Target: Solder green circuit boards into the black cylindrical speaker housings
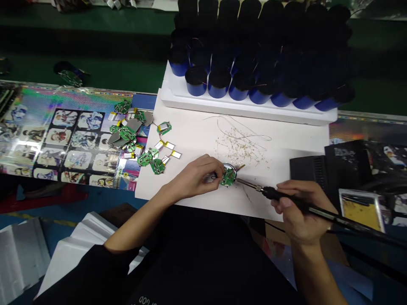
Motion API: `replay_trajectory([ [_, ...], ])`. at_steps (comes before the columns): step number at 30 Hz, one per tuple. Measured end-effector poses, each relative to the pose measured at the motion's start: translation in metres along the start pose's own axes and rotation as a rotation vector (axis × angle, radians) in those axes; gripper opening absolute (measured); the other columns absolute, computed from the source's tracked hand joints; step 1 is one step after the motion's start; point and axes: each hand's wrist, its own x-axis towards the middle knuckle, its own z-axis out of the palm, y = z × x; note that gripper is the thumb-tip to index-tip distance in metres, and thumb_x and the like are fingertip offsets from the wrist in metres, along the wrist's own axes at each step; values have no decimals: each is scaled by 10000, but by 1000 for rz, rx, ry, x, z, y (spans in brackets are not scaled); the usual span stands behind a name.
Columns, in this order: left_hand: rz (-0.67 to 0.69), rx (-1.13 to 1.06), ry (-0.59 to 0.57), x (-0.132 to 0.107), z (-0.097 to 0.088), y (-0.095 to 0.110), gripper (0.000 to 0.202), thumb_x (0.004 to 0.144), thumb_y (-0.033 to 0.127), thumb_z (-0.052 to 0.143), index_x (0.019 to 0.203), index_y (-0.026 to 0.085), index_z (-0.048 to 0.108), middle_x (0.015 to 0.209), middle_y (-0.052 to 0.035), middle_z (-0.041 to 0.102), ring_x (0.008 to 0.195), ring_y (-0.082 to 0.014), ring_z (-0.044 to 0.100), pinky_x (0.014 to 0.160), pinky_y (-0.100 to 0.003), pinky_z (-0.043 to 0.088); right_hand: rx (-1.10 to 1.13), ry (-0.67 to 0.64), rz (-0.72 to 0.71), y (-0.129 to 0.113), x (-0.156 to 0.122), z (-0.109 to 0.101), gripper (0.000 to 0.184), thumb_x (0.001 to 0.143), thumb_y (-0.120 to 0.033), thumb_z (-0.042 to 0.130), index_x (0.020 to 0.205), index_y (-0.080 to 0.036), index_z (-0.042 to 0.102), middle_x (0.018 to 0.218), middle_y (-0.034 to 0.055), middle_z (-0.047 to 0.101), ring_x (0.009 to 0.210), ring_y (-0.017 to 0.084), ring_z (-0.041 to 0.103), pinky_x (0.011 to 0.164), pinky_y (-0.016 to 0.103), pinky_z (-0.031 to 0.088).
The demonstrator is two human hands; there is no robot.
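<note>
Head view, left to right: a holographic printed mat (pixel 63 140) at 9 o'clock carries loose green circuit boards (pixel 127 134) and small pouch batteries (pixel 164 127), which spill onto a white foam sheet (pixel 193 135). At centre, the left hand (pixel 193 178) pinches a round green circuit board (pixel 228 176) in its fingertips. From 4 o'clock, the right hand (pixel 302 207) curls penlike around a soldering iron (pixel 280 195), whose long shaft points toward 10 o'clock and reaches the board's right edge. Solder flecks (pixel 240 146) lie at 12 o'clock from the board; a yellow sponge tray (pixel 361 209) sits at 3 o'clock.
</note>
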Motion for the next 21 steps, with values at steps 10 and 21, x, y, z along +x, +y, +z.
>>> replay_trajectory([
  [10,20,17,14,-1,1,-1,102,926,126,619,909,218,661,1062,-84,768,1058,-241,701,965,-379,535,-109,-184,-90,-4,5,9,82,910,-328,764,956,-261,771,792,-2,768,573,161,721,503,266,548],
  [21,60,43,8,-1,1,-2,99,950,124,602,919,212,638,1049,-79,759,1066,-225,693,968,-362,534,-141,-216,-148,-8,9,12,64,898,-273,726,956,-262,751,785,-13,771,568,155,722,512,252,560],
])
